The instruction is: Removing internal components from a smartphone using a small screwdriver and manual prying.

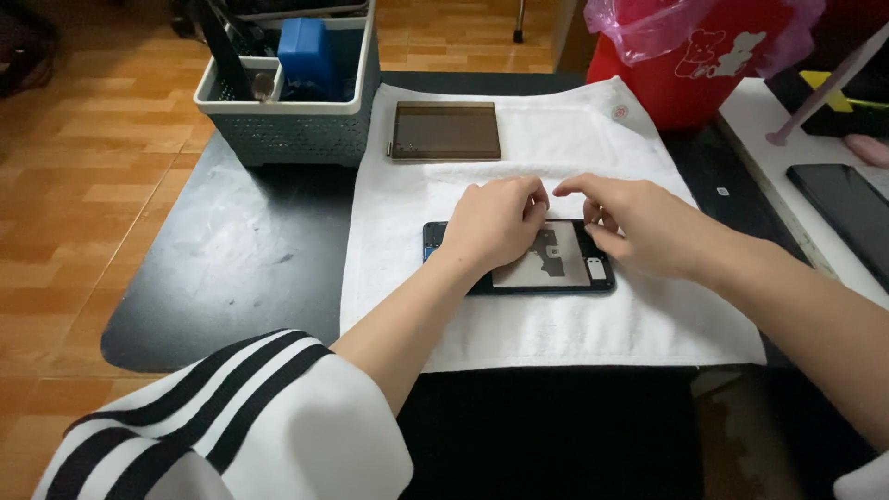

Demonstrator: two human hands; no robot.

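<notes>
Opened phone (546, 264), back off, lies flat on white towel (519, 176) mid table (231, 268). Left hand (495, 222) rests on its left half, fingers curled, tips pressed together at top edge. Right hand (639, 222) at top right corner, thumb and forefinger pinched; what they pinch, can't tell. Brown tray (445, 131) and grey basket (296, 125) behind.

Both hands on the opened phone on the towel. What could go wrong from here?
1. The opened phone lies with its insides bared; the left hand rests right on it, so pressing may harm exposed parts.
2. The right hand pinches at the phone's top edge; anything small that slips could get lost in the white towel.
3. The brown flat case and grey basket sit close behind; a reach could knock them.
</notes>
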